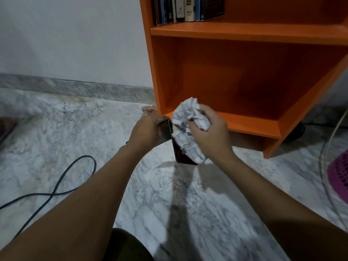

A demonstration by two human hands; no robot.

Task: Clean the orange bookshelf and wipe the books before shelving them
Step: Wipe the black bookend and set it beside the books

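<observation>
Book (180, 151) between both hands, before bookshelf (244, 76), books (188, 8) on upper shelf

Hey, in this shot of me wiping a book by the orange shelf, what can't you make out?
Head view throughout.
- Cover of the book: hidden by the cloth, left hand and right hand.
- Tops of the shelved books: cut off by the top edge; spine text too small.
- Most of the pink basket: beyond the right edge.

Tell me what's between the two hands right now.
In the head view, a dark book, gripped by the left hand, stands edge-on between them; the right hand presses a bunched white cloth against it.
</observation>
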